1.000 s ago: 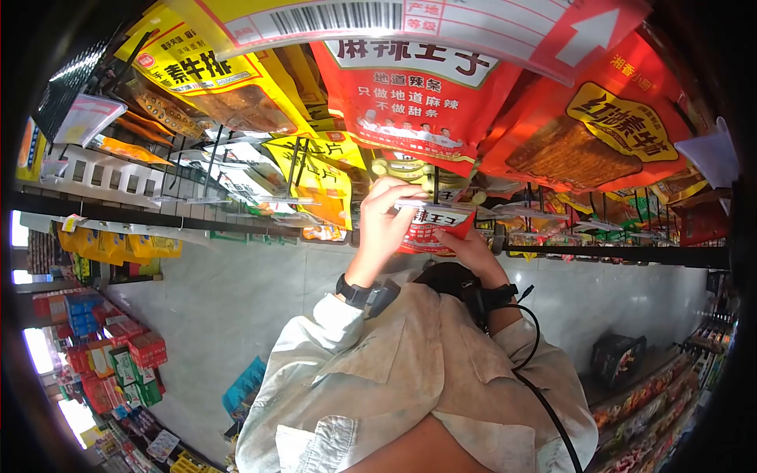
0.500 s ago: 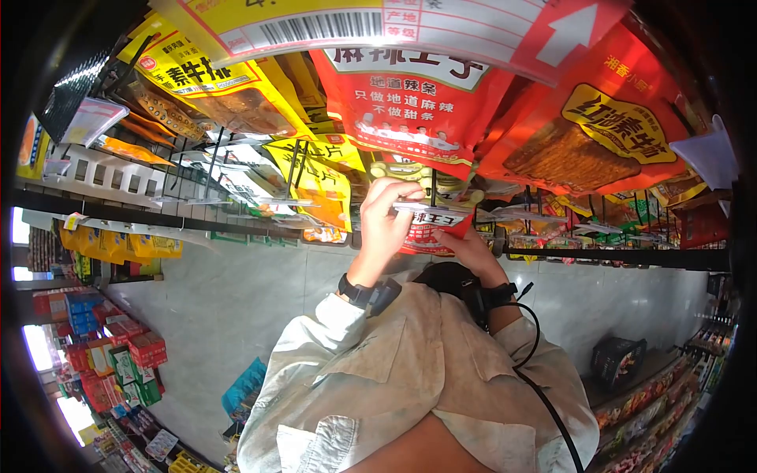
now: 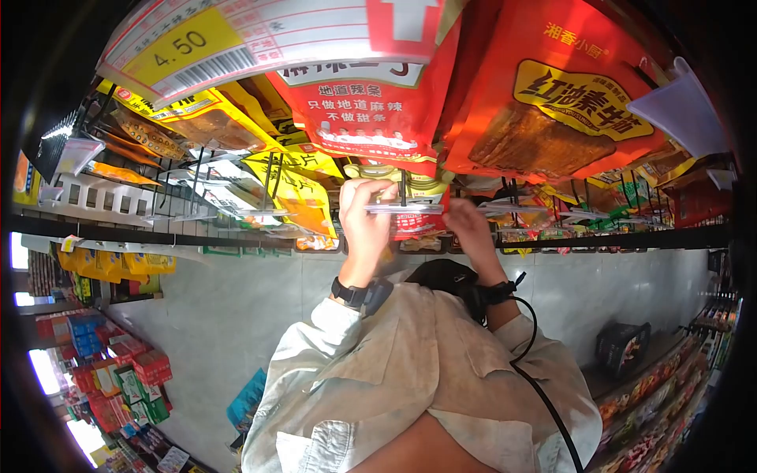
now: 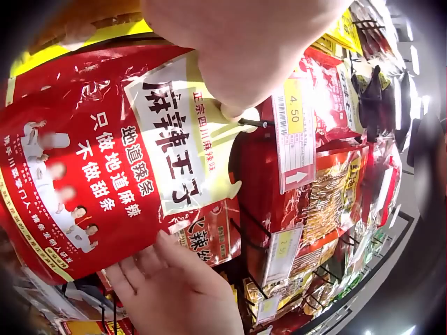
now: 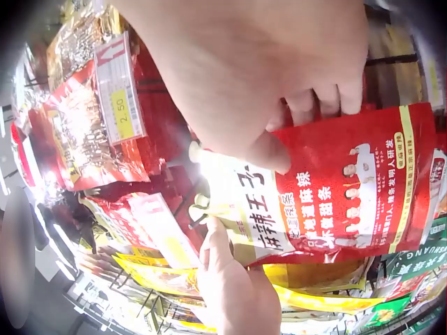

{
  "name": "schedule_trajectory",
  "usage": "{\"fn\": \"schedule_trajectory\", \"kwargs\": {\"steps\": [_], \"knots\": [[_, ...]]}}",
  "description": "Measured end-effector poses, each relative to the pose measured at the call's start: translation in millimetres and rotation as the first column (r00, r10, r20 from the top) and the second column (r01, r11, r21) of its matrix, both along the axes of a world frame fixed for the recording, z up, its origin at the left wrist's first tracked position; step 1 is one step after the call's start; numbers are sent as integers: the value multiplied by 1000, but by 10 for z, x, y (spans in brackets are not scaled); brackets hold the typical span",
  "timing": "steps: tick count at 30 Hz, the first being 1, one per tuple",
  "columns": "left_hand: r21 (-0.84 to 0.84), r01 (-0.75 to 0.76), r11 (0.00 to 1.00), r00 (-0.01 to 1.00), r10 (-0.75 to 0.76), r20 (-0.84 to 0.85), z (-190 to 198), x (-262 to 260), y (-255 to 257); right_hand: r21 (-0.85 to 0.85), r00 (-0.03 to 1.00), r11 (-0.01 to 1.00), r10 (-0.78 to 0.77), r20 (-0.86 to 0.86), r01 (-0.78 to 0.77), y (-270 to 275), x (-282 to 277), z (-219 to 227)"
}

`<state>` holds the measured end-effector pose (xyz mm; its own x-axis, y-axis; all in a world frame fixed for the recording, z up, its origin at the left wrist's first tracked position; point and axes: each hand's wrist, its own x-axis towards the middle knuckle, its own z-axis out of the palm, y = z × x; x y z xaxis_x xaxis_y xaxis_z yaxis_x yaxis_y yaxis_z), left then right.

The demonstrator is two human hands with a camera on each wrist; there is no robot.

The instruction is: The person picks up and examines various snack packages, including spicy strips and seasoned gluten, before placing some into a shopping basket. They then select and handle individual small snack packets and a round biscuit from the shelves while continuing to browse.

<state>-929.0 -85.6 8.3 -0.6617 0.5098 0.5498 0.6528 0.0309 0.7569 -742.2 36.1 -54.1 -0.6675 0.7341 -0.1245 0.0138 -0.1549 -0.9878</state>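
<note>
Right hand (image 5: 258, 70): pinches the bag (image 5: 328, 188) by its side, thumb in front.
Left hand (image 3: 365, 211): bent fingers, touching the bag's top; cannot tell if pinching.
Bag: between both hands, close by the hook (image 4: 255, 124).
Hook: looks like hanging or unhooking; next maybe calls for slow, steady lining up.
Floor (image 3: 229, 299): grey, shiny.
Shop: snacks (image 3: 568, 102) in front, boxes (image 3: 151, 367) off left.

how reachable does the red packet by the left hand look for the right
Likely yes: nothing visible bars the right hand, which is at the edge of the red packet; the left hand is by its top.
</note>
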Motion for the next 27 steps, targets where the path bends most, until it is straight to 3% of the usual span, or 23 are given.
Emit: {"fn": "schedule_trajectory", "kwargs": {"steps": [2,5,8,11,13,14,17,20,23,27], "knots": [[-34,-17,999,999,16,-28,-7,0,-37,101,977,972,-213,14,211,137,109,-70],[-22,-63,998,998,62,-19,43,37,-74,58,826,831,-538,-167,553,290,162,-138],[-47,-123,991,992,123,4,-42,61,-151,199,779,760,-561,-282,619,543,243,-334],[-48,-127,991,984,132,122,-182,77,-277,79,846,858,-480,-232,508,579,314,-357],[16,-155,988,951,144,274,-235,127,-347,-7,824,864,-483,-295,504,590,311,-453],[29,-155,988,957,142,254,-250,125,-384,-50,811,866,-486,-325,498,596,311,-500],[-13,-145,989,917,139,373,-328,148,-520,136,836,833,-499,-229,536,575,243,-392],[-19,-118,993,906,115,408,-437,173,-623,174,893,878,-448,-31,446,612,237,-159],[-16,-119,993,896,114,429,-449,218,-645,203,861,837,-502,-83,508,666,226,-370],[-20,-101,995,871,98,482,-453,261,-683,97,855,849,-515,-63,519,684,239,-413]]}}
